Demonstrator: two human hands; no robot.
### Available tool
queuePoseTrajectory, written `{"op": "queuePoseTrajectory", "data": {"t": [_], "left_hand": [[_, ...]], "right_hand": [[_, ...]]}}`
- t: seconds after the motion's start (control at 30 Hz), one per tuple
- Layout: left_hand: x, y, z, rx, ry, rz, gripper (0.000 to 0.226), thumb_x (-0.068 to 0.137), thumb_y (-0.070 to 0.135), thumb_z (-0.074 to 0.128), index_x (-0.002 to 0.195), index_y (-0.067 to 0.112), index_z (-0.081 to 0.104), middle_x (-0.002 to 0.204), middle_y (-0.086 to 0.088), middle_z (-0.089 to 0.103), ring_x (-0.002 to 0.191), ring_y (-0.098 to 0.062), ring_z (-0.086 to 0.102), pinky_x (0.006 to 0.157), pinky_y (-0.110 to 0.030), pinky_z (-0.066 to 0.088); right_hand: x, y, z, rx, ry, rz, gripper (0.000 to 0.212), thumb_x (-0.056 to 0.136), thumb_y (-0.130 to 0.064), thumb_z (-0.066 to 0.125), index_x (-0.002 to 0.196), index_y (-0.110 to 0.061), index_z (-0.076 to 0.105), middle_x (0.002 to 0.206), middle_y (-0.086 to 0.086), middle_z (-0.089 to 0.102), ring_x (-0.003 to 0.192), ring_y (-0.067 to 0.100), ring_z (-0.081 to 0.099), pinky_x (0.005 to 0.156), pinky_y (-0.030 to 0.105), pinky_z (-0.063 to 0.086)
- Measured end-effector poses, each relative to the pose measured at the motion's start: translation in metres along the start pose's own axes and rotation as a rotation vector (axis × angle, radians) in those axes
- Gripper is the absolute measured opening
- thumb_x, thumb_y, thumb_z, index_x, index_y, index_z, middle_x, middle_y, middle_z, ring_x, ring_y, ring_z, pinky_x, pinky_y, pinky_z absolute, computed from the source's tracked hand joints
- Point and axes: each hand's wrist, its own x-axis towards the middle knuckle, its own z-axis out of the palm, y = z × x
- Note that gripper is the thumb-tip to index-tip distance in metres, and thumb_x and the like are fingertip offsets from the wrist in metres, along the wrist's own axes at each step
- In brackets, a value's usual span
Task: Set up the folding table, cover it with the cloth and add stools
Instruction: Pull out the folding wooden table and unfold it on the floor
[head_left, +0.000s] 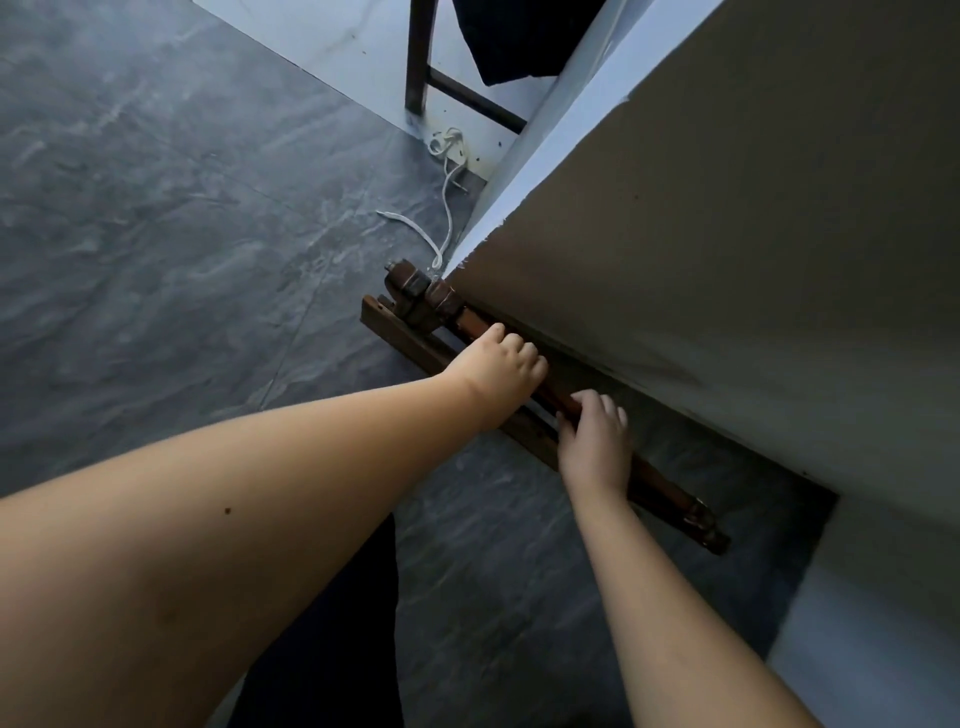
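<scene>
Both grips closed on wood: left grip (496, 364) sits curled over the upper rail of the folding table (415, 299), knuckles up, fingertips hidden round the far side. right grip (595, 436) is on the same rail, just beside the left and closer to the body, fingers hooked over it and thumb on the near side. Neither holds anything else.

Table is folded flat, dark brown wood, down low on the floor (156, 208) and running along the foot of the beige wall (753, 208). Two long members show: the rounded rail nearest the wall, which is the one being held, and a flat slat on the near side. There's a blocky jointed end at the far end and a turned end at the near right. Can't tell whether the frame touches the wall.

Floor is dark grey with a stone pattern. A white cord (445, 208) lies loose on it just past the table's far end. Further back is a dark wooden chair leg (418, 57) with a crossbar, and dark fabric (519, 41) hangs beside it. A dark trouser leg (332, 649) shows at bottom centre, between the forearms.
</scene>
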Motion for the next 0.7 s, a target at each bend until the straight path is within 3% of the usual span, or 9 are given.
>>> {"op": "queuePoseTrajectory", "data": {"t": [0.23, 0.43, 0.57, 0.7], "left_hand": [[-0.02, 0.0, 0.011, 0.003, 0.018, 0.056, 0.04, 0.092, 0.018, 0.044, 0.13, 0.01, 0.037, 0.125, -0.008, 0.048, 0.11, -0.028, 0.049, 0.09, -0.035, 0.034], [-0.068, 0.012, 0.034, -0.071, -0.113, 0.116, 0.051, 0.089, 0.027, 0.053, 0.135, 0.011, 0.037, 0.132, -0.008, 0.046, 0.118, -0.025, 0.047, 0.095, -0.033, 0.035], [-0.123, 0.015, 0.06, -0.166, -0.229, 0.103, 0.05, 0.089, 0.029, 0.052, 0.134, 0.01, 0.038, 0.132, -0.009, 0.044, 0.121, -0.025, 0.044, 0.1, -0.035, 0.034], [-0.193, 0.0, 0.089, -0.197, -0.279, 0.091, 0.05, 0.087, 0.031, 0.054, 0.13, 0.009, 0.04, 0.131, -0.01, 0.045, 0.123, -0.027, 0.042, 0.102, -0.036, 0.032]], "right_hand": [[-0.025, 0.0, 0.018, -0.168, -0.035, -0.047, 0.022, 0.09, -0.015, 0.056, 0.113, -0.015, 0.054, 0.118, 0.007, 0.061, 0.114, 0.025, 0.054, 0.092, 0.037, 0.04], [-0.082, -0.012, 0.043, -0.187, -0.081, -0.039, 0.024, 0.086, -0.004, 0.058, 0.109, -0.011, 0.058, 0.109, 0.01, 0.064, 0.106, 0.028, 0.059, 0.089, 0.039, 0.045], [-0.132, -0.037, 0.064, -0.17, -0.197, -0.038, 0.027, 0.092, -0.006, 0.045, 0.116, -0.015, 0.051, 0.116, 0.004, 0.058, 0.113, 0.023, 0.053, 0.093, 0.034, 0.039], [-0.185, -0.091, 0.092, -0.164, -0.247, 0.008, 0.036, 0.086, 0.001, 0.048, 0.118, -0.015, 0.047, 0.119, 0.005, 0.054, 0.114, 0.024, 0.05, 0.095, 0.033, 0.037]]}}
